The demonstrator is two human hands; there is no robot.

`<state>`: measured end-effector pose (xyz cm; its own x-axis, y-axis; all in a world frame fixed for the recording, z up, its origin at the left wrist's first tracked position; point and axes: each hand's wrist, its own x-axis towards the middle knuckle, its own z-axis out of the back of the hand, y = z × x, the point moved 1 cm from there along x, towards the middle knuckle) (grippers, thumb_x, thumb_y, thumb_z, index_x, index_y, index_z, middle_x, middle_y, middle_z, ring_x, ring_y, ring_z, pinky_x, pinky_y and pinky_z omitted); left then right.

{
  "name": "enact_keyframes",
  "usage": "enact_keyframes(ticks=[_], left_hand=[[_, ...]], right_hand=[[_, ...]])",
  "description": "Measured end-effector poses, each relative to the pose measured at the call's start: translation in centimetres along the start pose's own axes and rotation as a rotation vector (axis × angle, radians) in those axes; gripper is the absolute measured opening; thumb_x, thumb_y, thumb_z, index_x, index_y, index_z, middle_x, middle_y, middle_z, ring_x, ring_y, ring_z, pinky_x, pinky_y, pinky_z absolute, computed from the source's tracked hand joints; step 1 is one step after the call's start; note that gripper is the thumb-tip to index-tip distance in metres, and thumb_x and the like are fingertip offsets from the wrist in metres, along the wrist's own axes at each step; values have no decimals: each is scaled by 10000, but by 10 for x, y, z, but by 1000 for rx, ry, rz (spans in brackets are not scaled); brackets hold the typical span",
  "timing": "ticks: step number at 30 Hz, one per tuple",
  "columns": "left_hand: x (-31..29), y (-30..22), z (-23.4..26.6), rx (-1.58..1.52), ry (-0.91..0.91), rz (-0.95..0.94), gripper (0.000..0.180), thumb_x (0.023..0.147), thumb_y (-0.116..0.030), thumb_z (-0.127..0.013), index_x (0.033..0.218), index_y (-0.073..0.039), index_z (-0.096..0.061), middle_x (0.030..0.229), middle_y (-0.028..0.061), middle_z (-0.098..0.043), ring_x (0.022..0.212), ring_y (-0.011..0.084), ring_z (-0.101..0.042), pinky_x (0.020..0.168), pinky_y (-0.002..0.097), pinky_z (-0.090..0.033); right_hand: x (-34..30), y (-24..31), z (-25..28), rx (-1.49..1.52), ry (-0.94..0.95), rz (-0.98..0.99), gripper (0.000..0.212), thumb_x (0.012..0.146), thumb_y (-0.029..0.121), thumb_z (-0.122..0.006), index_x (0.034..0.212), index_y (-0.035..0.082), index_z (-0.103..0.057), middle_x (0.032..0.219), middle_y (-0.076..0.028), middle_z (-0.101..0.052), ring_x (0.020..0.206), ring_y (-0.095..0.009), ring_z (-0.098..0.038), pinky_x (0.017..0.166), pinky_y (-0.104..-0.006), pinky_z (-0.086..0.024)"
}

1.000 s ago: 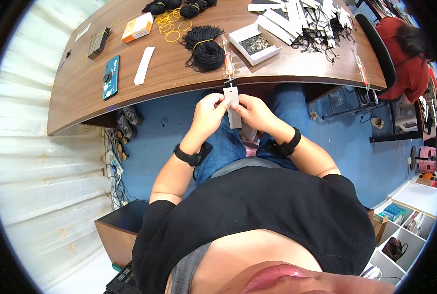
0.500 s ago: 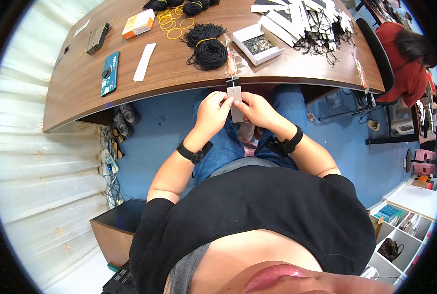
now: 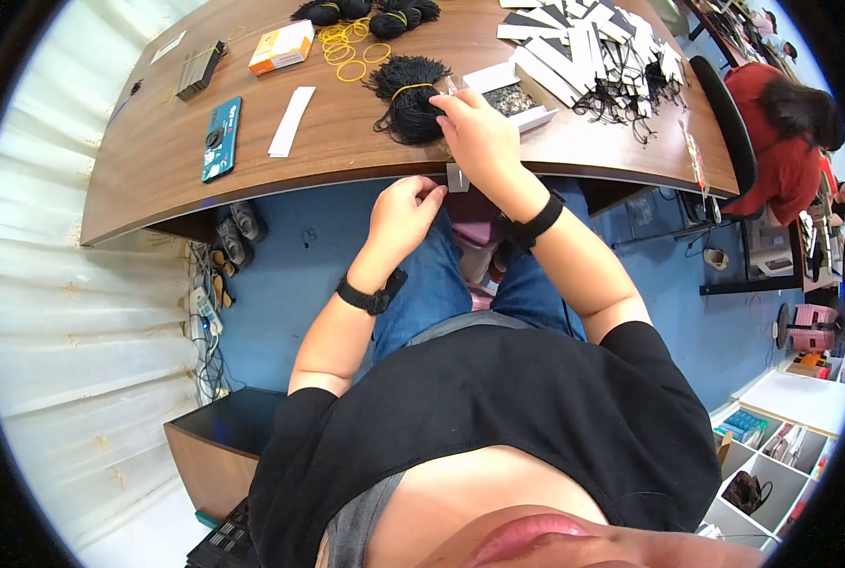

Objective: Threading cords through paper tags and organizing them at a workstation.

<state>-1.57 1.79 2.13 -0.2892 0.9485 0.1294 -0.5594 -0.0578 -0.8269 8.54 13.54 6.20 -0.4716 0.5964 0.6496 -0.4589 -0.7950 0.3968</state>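
Note:
My right hand (image 3: 484, 142) is over the table's front part, fingertips at the right edge of a tied bundle of black cords (image 3: 411, 102). Its fingers look apart, and no cord shows lifted in them. Low by the table's front edge, my left hand (image 3: 403, 220) is closed, thumb against fingers; what it holds, if anything, I cannot make out. Just right of its fingertips, a small light-grey flat piece (image 3: 456, 178) shows at the table edge. Behind my right hand, partly covered, stands a white open box (image 3: 533, 117) of small dark pieces.
White and black strips with black cords (image 3: 621, 66) are heaped at the back right. Yellow rubber bands (image 3: 351, 70), an orange-white box (image 3: 282, 47), a white strip (image 3: 292, 121), a teal package (image 3: 221, 138) and a banded grey stack (image 3: 201, 71) lie leftward. A person in red (image 3: 777, 133) sits at right.
My right hand has left the grey card and moved up and forward to the black cord bundle. My left hand has stayed low by the table edge; the card's lower part no longer shows.

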Motion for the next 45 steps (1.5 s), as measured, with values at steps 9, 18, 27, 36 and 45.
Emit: enact_keyframes(ticks=[9,18,27,36,45], left_hand=[[-10,-6,4,-676,207,249,159,890,-146,-564,852,-6,-629,711,49,-625,563,99,-547,520,223,-443],[-5,-13,10,-1318,338,437,422,959,-313,-410,1129,55,-525,1060,182,-618,947,266,-618,859,369,-490],[-3,5,-1,-1559,335,505,322,966,-250,-403,1135,-6,-529,1080,153,-616,1018,272,-594,906,419,-468],[-11,-19,-4,-1333,216,524,227,953,-201,-453,1012,-25,-584,854,110,-657,669,157,-594,597,282,-483],[-26,-50,-13,-1070,166,335,245,966,-172,-439,1025,-2,-605,768,58,-628,486,48,-458,421,159,-346]], right_hand=[[7,-4,-13,-98,28,-128,162,796,183,-641,917,74,-638,768,-89,-607,709,-262,-614,629,-371,-490],[-27,19,39,451,318,-391,161,825,183,-616,804,23,-626,686,-113,-618,623,-216,-610,591,-345,-482],[-110,28,72,828,673,-713,143,846,137,-624,827,0,-588,651,11,-542,606,-49,-466,537,-233,-413],[-126,22,75,641,535,-486,133,815,144,-629,852,18,-608,691,-38,-567,588,-117,-530,553,-265,-439],[-80,28,78,502,171,-325,193,745,140,-695,914,50,-670,773,-77,-563,614,-182,-555,555,-288,-446]])
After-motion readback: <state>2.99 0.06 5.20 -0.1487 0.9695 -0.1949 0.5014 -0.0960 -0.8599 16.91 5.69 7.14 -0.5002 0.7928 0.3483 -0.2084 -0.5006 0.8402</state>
